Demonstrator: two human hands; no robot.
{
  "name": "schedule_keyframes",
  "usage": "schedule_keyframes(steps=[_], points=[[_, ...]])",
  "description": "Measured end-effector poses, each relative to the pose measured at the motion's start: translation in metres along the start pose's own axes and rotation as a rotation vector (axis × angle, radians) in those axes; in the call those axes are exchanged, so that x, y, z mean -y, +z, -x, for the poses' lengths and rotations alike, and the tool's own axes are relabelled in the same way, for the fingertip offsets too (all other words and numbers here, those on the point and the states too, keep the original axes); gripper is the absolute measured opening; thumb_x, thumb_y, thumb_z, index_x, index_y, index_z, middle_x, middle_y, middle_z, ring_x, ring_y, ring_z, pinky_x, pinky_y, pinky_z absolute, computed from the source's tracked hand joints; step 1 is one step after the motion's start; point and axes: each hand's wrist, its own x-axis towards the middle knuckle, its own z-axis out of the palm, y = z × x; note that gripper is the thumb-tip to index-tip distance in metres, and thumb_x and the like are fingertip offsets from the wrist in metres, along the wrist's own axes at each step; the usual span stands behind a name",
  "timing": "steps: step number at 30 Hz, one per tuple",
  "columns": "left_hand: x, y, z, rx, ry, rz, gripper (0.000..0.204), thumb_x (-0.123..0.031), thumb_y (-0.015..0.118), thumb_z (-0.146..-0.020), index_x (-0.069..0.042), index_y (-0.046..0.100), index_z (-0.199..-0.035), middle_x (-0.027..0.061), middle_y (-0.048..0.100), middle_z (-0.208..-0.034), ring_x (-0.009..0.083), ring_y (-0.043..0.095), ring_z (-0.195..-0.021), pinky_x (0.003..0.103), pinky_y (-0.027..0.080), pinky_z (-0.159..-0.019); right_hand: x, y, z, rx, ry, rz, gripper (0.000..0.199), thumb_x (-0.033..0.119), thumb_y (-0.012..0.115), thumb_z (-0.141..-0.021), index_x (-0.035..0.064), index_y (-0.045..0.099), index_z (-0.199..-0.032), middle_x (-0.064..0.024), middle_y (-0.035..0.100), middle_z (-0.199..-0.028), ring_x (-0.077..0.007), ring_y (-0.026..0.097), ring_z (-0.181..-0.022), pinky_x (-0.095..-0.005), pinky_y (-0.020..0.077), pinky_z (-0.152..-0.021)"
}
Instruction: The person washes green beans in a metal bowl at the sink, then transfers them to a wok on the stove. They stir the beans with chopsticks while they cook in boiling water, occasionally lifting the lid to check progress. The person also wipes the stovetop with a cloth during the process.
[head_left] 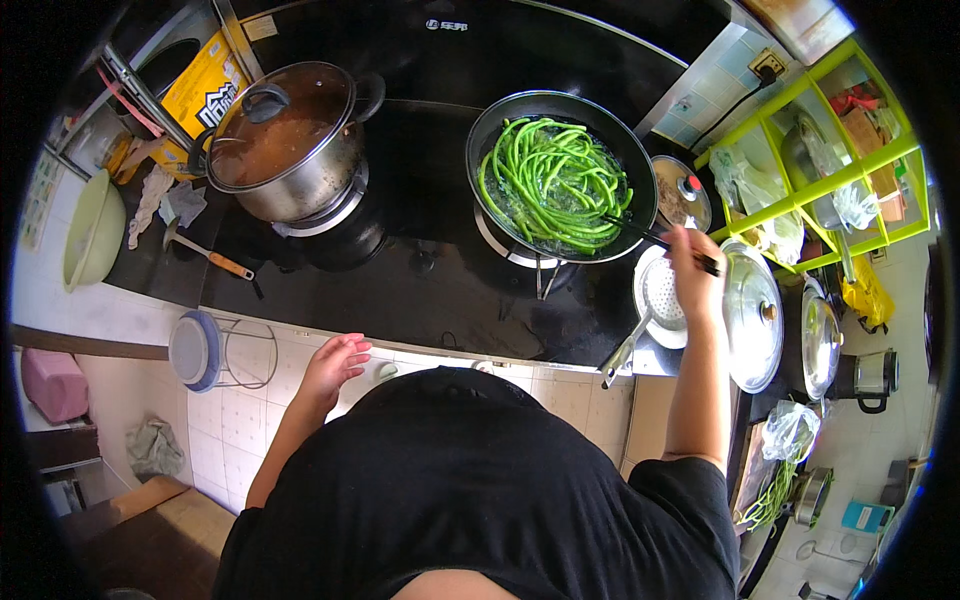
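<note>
Long green beans (pixel 550 185) lie coiled in bubbling liquid in a dark wok (pixel 474 160) on the right burner. My right hand (pixel 697 272), at the wok's right side, is closed around a long black cooking utensil (pixel 650 236). Its far end reaches into the beans, so I cannot tell its exact kind. By the front edge of the stove, my left hand (pixel 338 366) holds nothing, its fingers loosely stretched. A slotted skimmer (pixel 661 290) rests on a pale dish below my right hand.
On the left burner stands a lidded steel pot (pixel 300 165) of brown liquid. A wooden-handled ladle (pixel 205 252) lies before it, near a pale green bowl (pixel 95 230). Rightward are a glass-lidded container (pixel 672 195), a large metal lid (pixel 752 330) and a green rack (pixel 800 195).
</note>
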Motion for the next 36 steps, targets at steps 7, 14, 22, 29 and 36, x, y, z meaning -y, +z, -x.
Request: schedule_keyframes(steps=[7,14,22,29,36], points=[[0.002,0.009,-0.001,0.042,-0.024,0.033,0.025,-0.020,0.044,-0.091,-0.007,0.050,-0.111,0.0077,0.057,-0.108,0.0155,0.056,-0.094,0.028,0.043,-0.078,0.014,0.032,0.000,-0.019,-0.448,0.156,0.007,0.005,0.057,-0.080,0.0014,0.053,-0.076,-0.0132,0.052,-0.068,-0.0292,0.052,-0.061,-0.0348,0.0407,-0.055],[-0.008,0.007,-0.002,0.009,0.015,0.006,0.026,-0.021,0.045,-0.091,-0.007,0.051,-0.112,0.0067,0.058,-0.107,0.0148,0.056,-0.093,0.028,0.043,-0.078,0.011,0.041,-0.018,0.072,-0.491,0.086,0.003,0.003,0.057,-0.079,0.0007,0.056,-0.079,-0.0146,0.053,-0.069,-0.0325,0.052,-0.060,-0.0362,0.0408,-0.054],[-0.001,0.001,-0.005,0.002,0.004,0.004,0.030,-0.024,0.047,-0.090,-0.006,0.050,-0.113,0.0072,0.058,-0.106,0.0146,0.055,-0.093,0.027,0.044,-0.077,0.046,0.022,0.034,-0.010,-0.439,0.256,0.009,0.005,0.051,-0.084,-0.0012,0.057,-0.082,-0.0118,0.054,-0.073,-0.0229,0.053,-0.065,-0.0294,0.0419,-0.061],[0.005,-0.018,-0.015,0.036,0.048,0.008,0.029,-0.024,0.047,-0.090,-0.006,0.051,-0.113,0.0071,0.058,-0.105,0.0166,0.054,-0.095,0.031,0.044,-0.079,0.084,0.024,0.079,0.012,-0.499,0.229,0.012,0.008,0.047,-0.084,-0.0006,0.056,-0.083,-0.0140,0.055,-0.077,-0.0272,0.052,-0.070,-0.0364,0.0430,-0.065],[-0.006,-0.042,-0.015,0.044,0.068,0.055,0.030,-0.025,0.045,-0.091,-0.006,0.049,-0.114,0.0070,0.057,-0.107,0.0163,0.052,-0.097,0.032,0.040,-0.082,0.128,0.074,0.102,0.030,-0.656,0.130,0.021,0.017,0.046,-0.087,-0.0008,0.055,-0.082,-0.0154,0.057,-0.078,-0.0290,0.054,-0.071,-0.0376,0.0434,-0.066]])
